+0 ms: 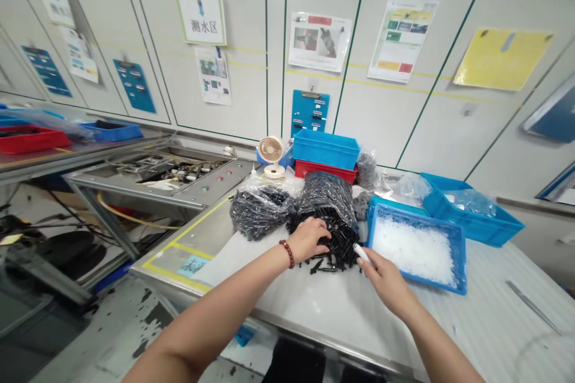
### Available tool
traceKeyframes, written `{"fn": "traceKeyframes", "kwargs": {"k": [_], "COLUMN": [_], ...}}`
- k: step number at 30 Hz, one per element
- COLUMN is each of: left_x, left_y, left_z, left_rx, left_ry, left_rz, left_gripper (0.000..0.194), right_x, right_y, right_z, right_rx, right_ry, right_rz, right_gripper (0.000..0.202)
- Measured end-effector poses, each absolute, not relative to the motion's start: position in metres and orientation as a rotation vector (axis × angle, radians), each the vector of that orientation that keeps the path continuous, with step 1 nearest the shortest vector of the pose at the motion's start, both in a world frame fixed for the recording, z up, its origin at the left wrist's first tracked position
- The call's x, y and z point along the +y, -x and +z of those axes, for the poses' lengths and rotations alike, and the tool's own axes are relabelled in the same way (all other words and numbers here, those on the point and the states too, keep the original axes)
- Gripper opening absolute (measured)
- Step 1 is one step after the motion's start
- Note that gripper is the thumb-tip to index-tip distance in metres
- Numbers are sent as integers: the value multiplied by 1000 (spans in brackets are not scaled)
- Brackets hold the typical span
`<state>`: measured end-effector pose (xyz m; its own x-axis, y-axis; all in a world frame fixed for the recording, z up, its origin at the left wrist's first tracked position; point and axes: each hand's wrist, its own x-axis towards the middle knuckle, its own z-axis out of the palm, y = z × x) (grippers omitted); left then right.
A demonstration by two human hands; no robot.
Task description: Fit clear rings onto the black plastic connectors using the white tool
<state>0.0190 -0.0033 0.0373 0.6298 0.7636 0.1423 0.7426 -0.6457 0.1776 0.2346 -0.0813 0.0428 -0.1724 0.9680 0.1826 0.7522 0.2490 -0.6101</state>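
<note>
My left hand (pixel 309 242), a beaded bracelet at its wrist, reaches into a heap of small black plastic parts (pixel 338 246). Its fingers are curved and apart over the heap, touching the parts, and I see nothing held in them. The heap spills from the mouth of a clear plastic bag (pixel 327 192) lying on the table. Just right of the heap, my right hand (pixel 381 275) is closed around a white pen-like tool (pixel 363 254), whose tip points up and left toward the parts. Several loose black parts lie at the front of the heap.
A second bag of black parts (pixel 260 210) lies to the left. On the right stands a blue tray of small white pieces (pixel 462 263), with a blue bin (pixel 503 228) behind it. Tweezers (pixel 532 306) lie farther right. A small fan (pixel 271 155) and stacked bins (pixel 326 149) stand behind.
</note>
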Motion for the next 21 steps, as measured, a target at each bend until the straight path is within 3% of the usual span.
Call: {"fn": "traceKeyframes", "kwargs": {"k": [5, 15, 18, 21], "left_x": [-30, -31, -24, -15], "left_y": [-43, -53, -72, -99], "left_z": [22, 22, 21, 21], "left_rx": [1123, 1093, 1084, 1139], "left_ry": [-2815, -2829, -2768, -2667], "left_rz": [128, 160, 378, 558], "left_gripper": [21, 14, 24, 58], "right_x": [-65, -113, -119, -119], "right_y": [-229, -265, -285, -300], "right_z": [21, 9, 9, 11], "right_rx": [-1871, -1997, -1956, -1798], "right_ry": [1666, 2009, 2128, 2261], "right_rz": [611, 39, -64, -190], "right_gripper": [40, 20, 13, 14]}}
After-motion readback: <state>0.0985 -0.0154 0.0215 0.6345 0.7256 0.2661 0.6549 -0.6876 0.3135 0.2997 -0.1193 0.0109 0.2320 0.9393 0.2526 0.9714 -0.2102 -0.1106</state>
